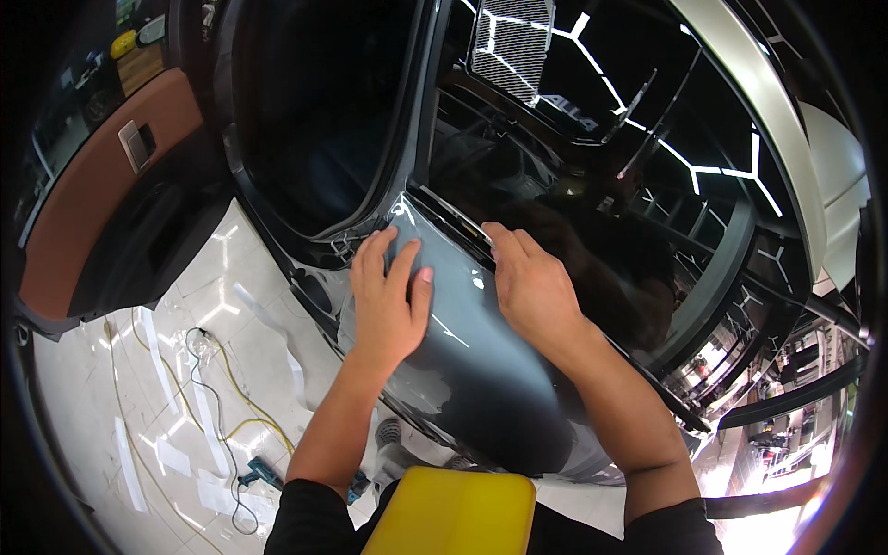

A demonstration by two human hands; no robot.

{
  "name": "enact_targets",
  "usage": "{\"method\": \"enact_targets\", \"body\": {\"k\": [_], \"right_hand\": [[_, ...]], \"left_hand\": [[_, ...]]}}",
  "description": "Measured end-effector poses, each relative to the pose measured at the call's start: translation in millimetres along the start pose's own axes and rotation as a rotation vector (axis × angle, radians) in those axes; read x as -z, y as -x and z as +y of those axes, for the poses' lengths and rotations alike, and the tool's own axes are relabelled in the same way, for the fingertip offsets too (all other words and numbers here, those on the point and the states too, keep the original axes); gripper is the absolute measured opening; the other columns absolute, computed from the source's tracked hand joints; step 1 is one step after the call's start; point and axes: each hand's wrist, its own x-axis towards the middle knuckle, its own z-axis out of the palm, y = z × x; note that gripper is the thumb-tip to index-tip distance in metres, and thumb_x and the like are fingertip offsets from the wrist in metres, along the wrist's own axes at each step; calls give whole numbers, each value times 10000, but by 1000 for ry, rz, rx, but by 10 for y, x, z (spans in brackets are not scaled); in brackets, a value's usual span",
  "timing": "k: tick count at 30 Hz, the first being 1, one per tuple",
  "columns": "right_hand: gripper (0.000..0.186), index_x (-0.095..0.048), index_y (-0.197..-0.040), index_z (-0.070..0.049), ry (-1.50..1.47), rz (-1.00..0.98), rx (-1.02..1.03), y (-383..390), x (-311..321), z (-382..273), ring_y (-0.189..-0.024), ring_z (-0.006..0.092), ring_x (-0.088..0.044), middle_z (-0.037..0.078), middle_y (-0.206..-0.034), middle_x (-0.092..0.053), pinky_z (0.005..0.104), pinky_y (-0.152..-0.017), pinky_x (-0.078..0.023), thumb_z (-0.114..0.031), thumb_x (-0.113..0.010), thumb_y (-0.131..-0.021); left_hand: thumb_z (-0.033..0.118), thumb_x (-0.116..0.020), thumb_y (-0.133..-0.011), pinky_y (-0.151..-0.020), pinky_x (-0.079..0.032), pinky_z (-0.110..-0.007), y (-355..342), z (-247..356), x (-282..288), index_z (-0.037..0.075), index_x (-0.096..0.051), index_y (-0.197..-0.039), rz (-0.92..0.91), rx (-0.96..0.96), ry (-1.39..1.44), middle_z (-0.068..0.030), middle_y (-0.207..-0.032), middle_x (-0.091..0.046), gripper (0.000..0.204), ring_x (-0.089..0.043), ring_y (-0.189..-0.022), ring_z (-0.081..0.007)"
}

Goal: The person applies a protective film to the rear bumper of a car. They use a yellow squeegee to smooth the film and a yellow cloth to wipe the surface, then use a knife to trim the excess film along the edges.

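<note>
A dark window [592, 213] borders a grey panel [472, 347] where the left hand [384, 301] rests, fingers parted. The right hand [536, 282], nearer the trim [453, 218] between glass and panel, curls its fingers there, any pinch unclear; the trim's long axis slants up-left from them.

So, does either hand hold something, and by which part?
The left hand holds nothing, spread on the car panel. The right hand curls by the window edge; any hold there cannot be told.
</note>
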Motion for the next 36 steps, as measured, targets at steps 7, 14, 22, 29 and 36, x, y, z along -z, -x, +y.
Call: {"method": "enact_targets", "body": {"k": [7,14,22,29,36], "right_hand": [[404,-576,-1258,-16,31,-34,5,-159,16,10,-763,369,-651,165,-956,-613,445,-682,-555,-13,-577,-854],[382,-598,-1234,-13,39,-39,37,-193,-4,41,-739,368,-656,170,-944,-629,436,-679,-559,-11,-577,-853],[384,-599,-1221,-20,84,-81,21,-243,51,20,-765,362,-673,167,-935,-650,447,-690,-557,-16,-585,-838],[389,-610,-1206,-34,235,-165,7,-333,133,-24,-809,364,-685,164,-912,-676,460,-727,-554,-24,-603,-817],[397,-621,-1202,-66,260,-206,-38,-283,200,-36,-812,365,-679,165,-883,-673,467,-740,-542,-20,-613,-808]], "left_hand": [[130,-612,-880,-1041,-383,-500,63,-57,-140,-12,-614,-1214,81,-19,15,-205,-1357,-518,363,-476,-1223,-414],[117,-622,-860,-1024,-400,-479,68,-48,-143,-13,-628,-1188,105,-14,38,-202,-1335,-535,353,-497,-1199,-403],[125,-613,-874,-998,-420,-463,67,-87,-171,-6,-636,-1181,137,-25,30,-189,-1323,-553,334,-517,-1174,-385],[109,-620,-871,-980,-428,-446,50,-86,-155,-2,-645,-1173,143,-13,41,-176,-1322,-566,323,-533,-1151,-372],[97,-623,-870,-996,-425,-447,58,-75,-138,-9,-652,-1164,147,2,52,-170,-1343,-565,315,-526,-1169,-374]]}}
